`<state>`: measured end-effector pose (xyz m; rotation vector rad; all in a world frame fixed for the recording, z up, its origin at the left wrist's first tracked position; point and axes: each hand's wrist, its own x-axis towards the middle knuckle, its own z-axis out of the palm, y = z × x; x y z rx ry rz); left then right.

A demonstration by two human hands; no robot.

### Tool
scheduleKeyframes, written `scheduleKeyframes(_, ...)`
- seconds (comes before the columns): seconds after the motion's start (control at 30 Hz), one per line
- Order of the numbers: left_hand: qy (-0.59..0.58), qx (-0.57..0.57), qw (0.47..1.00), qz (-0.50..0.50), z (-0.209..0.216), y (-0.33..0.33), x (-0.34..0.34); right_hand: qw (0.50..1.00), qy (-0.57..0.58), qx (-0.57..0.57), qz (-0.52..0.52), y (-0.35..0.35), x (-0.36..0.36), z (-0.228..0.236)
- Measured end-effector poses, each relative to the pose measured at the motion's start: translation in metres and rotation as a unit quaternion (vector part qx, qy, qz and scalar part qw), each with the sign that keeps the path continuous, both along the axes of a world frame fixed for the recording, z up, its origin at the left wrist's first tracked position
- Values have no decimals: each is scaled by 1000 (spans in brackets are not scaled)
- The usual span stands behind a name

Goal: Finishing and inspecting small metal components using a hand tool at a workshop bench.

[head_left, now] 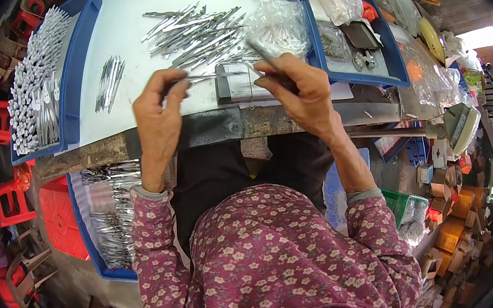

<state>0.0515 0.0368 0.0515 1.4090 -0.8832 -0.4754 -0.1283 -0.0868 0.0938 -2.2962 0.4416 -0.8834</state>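
Note:
My left hand (160, 106) is closed, thumb and fingertips pinching one end of a slim silver metal strip (205, 76) that points right over a small block (223, 89) with a dark left end and a pale top. My right hand (300, 91) is wrapped round a dark, bar-like tool (265, 54), which slants up and left above the block; its exact kind I cannot tell. Beyond the block spreads a loose heap of similar slim metal strips (204, 35). A smaller, neater bunch of strips (110, 84) lies left of my left hand.
At the left, a blue tray (74, 82) holds many white-tipped pieces. Another blue tray (396, 66) at the right has bags and small metal parts. A clear plastic bag (278, 24) lies beside the heap. Below the table edge, a tray of metal pieces (110, 228) stands left of my legs.

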Motion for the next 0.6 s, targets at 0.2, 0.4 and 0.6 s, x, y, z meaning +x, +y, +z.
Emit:
scheduleKeyframes(0.2,74,-18,988,-135,4,-16,-22,959,9,-283,6,6,-2,-1)
scheduleKeyframes(0.4,100,-6,979,-176,4,-19,-28,950,46,-309,5,8,-12,-4)
scheduleKeyframes(0.6,99,-4,974,-202,4,-20,-30,950,49,-308,14,9,-14,-4)
